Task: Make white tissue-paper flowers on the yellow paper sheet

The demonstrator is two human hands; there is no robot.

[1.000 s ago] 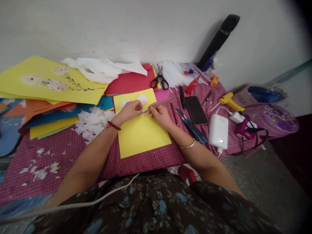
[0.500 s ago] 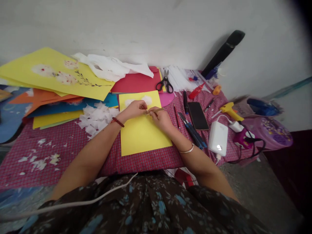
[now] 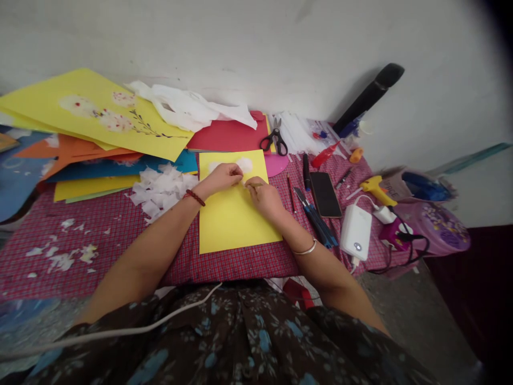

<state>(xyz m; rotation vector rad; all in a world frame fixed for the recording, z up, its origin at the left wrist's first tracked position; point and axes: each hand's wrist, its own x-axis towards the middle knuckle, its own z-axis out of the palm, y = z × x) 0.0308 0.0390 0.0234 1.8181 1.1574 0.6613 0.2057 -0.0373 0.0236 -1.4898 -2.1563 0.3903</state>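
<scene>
A yellow sheet of paper (image 3: pixel 236 230) lies on the checked cloth in front of me, with white puffy paper patches (image 3: pixel 244 164) near its far edge. Above the sheet, my left hand (image 3: pixel 222 179) is closed in a pinch beside those patches; what is between its fingertips is too small to make out. Close by on the right, my right hand (image 3: pixel 265 200) is closed around a thin brownish stick (image 3: pixel 254 185), its tip near the left fingertips. Left of the sheet sits a pile of white tissue pieces (image 3: pixel 160 190).
Black-handled scissors (image 3: pixel 274 140) lie behind the sheet. To the right are a phone (image 3: pixel 326 194), blue cutters (image 3: pixel 320 224), a white power bank (image 3: pixel 356 233) and a yellow glue gun (image 3: pixel 378 189). Stacked coloured papers (image 3: pixel 100 176) and a yellow flower picture (image 3: pixel 116 115) fill the left back.
The view has shifted slightly. Both hands stay over the yellow sheet, close together, and the stick in my right hand appears turned, with less of it showing.
</scene>
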